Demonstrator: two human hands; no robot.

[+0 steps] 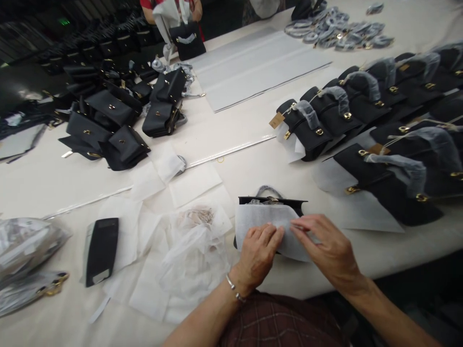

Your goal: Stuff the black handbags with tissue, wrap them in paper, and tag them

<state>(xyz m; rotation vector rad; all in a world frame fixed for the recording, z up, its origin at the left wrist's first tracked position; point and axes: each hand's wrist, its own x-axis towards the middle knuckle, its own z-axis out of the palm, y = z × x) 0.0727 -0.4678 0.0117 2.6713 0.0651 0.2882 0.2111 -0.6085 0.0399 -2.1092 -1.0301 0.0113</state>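
Note:
A small black handbag [304, 200] lies on the table right in front of me, its wrapped handle [269, 190] pointing away. A thin sheet of white tissue paper [265, 215] covers most of its near side. My left hand [258, 250], with a silver bangle at the wrist, rests on the paper with its fingers laid along it. At the right edge of the sheet, my right hand [327, 248] has thumb and forefinger pinched on the paper. Something greyish shows by its curled fingers; I cannot make out what it is.
Rows of black handbags [390, 193] with wrapped handles stand at the right. More black bags [112, 108] are piled at the left. Loose paper and a clear plastic bag [195, 260] lie left of my hands. Another person [197, 9] handles a bag across the table.

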